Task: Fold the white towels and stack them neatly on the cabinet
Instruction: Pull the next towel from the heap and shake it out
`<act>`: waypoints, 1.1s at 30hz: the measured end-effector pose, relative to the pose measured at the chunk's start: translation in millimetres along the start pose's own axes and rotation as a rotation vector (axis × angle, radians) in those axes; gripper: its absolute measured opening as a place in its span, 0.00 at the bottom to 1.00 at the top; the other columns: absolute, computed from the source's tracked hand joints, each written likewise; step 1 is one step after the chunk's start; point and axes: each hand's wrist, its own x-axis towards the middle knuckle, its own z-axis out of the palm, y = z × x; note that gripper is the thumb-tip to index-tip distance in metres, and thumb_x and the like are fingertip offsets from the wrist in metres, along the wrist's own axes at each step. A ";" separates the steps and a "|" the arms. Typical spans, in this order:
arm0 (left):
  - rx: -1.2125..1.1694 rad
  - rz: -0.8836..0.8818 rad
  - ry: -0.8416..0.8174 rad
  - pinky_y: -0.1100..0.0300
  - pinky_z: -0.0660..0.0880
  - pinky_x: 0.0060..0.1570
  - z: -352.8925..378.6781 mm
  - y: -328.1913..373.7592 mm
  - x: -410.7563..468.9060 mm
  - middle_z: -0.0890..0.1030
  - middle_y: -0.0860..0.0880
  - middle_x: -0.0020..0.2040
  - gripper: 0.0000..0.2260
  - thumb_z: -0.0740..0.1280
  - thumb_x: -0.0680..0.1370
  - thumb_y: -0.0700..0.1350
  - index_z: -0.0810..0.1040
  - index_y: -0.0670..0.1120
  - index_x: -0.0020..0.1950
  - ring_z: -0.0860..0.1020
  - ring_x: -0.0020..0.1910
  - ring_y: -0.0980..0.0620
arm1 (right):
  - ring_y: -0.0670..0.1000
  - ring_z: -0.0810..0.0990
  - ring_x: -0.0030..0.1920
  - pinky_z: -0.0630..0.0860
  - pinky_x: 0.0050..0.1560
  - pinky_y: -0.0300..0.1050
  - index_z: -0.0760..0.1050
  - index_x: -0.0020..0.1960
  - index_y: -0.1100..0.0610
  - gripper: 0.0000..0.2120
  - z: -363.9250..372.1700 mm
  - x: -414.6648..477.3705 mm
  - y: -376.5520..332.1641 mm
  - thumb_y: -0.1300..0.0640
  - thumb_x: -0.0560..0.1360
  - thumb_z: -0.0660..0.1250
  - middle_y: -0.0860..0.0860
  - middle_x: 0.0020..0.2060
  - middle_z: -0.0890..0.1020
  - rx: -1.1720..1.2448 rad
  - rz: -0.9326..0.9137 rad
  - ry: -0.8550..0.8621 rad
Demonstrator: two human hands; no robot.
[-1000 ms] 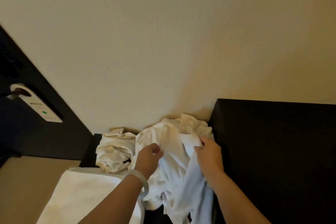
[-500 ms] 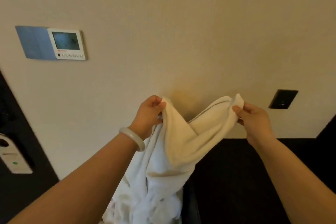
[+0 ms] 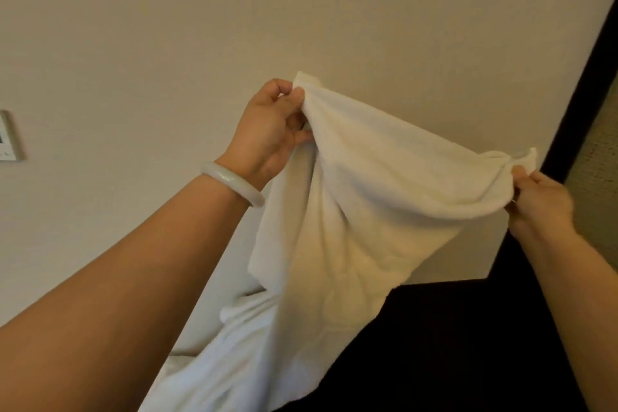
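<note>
Towel: the soft white cloth towel hangs in the air in front of the plain cream wall, above the flat dark cabinet top.
Left hand: the left hand holds one top end, with its fingers curled round the cloth.
Right hand: the right hand pinches the other top end, with only a little bit of cloth in its grip.
Slip: that small pinch could let go, and the towel would drop in a heap.
Crooked: the top edge sags in the middle, so the fold may come out wonky.
Snag: the bottom hangs near the crumpled white heap of other towels and might drag them off.
</note>
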 end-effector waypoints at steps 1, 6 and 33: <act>0.001 -0.018 0.006 0.45 0.78 0.49 19.3 -14.8 2.6 0.71 0.40 0.48 0.09 0.60 0.83 0.39 0.70 0.45 0.43 0.68 0.49 0.42 | 0.48 0.82 0.54 0.81 0.47 0.40 0.75 0.67 0.60 0.15 -15.4 20.6 -1.5 0.59 0.81 0.63 0.51 0.55 0.83 0.001 0.007 0.008; 0.008 -0.077 0.104 0.40 0.76 0.56 102.6 -66.8 21.0 0.75 0.40 0.49 0.08 0.61 0.83 0.39 0.71 0.44 0.44 0.72 0.49 0.43 | 0.50 0.82 0.54 0.81 0.50 0.43 0.75 0.67 0.59 0.15 -84.9 107.4 -26.9 0.58 0.81 0.64 0.52 0.56 0.82 0.011 0.017 0.036; 1.119 -0.415 0.544 0.57 0.72 0.39 15.9 -291.3 -211.3 0.77 0.45 0.51 0.10 0.69 0.76 0.36 0.74 0.45 0.55 0.78 0.44 0.47 | 0.61 0.84 0.53 0.82 0.52 0.55 0.78 0.55 0.71 0.23 -238.6 -33.2 209.8 0.82 0.68 0.51 0.63 0.51 0.84 -0.448 0.994 -0.530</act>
